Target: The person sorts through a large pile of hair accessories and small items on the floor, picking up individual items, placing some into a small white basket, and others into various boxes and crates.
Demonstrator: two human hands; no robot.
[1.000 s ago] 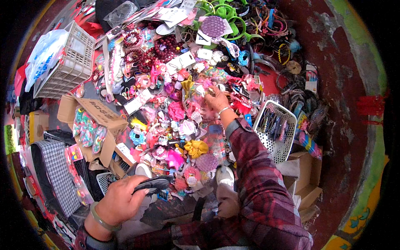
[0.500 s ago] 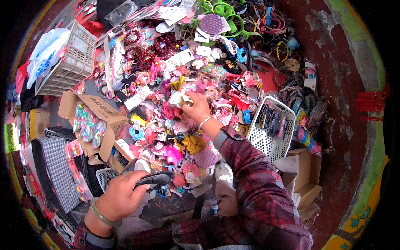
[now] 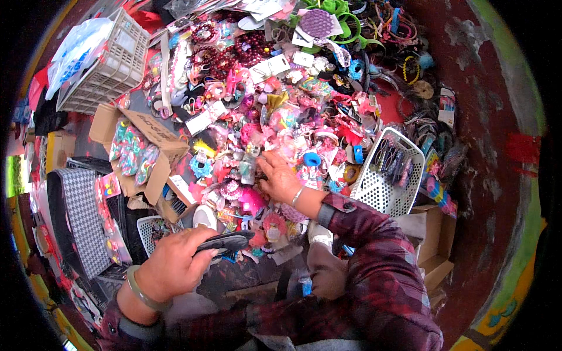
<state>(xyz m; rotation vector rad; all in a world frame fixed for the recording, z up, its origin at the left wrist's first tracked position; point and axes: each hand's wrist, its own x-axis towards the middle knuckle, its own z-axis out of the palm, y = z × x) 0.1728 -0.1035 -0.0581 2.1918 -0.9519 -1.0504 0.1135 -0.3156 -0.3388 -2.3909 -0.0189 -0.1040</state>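
My left hand (image 3: 175, 263) is closed round a stack of flat, dark, rounded pieces (image 3: 233, 240) whose exact kind I cannot make out. It hovers at the near left, above the pile's front edge. Farther in, my right hand (image 3: 282, 178) rests on a heap of hair accessories (image 3: 328, 140), fingers stretched out and slightly apart. Beside its fingertips lies a small clear packet (image 3: 247, 168). A bright pink hair piece (image 3: 252, 200) sits just below that hand, and a blue hair tie (image 3: 312, 159) to its right.
A white perforated basket (image 3: 383, 198) holding dark packets stands right of the heap. At left are a cardboard box (image 3: 165, 149) of colourful packets and a grey plastic crate (image 3: 132, 47). A brown box (image 3: 438, 243) lies at the near right. My shoes (image 3: 205, 216) touch the pile's near edge.
My right hand has left a white piece in the heap and come nearer, its fingers now stretched out. My left hand still holds the dark pieces. The whole view has shifted slightly.
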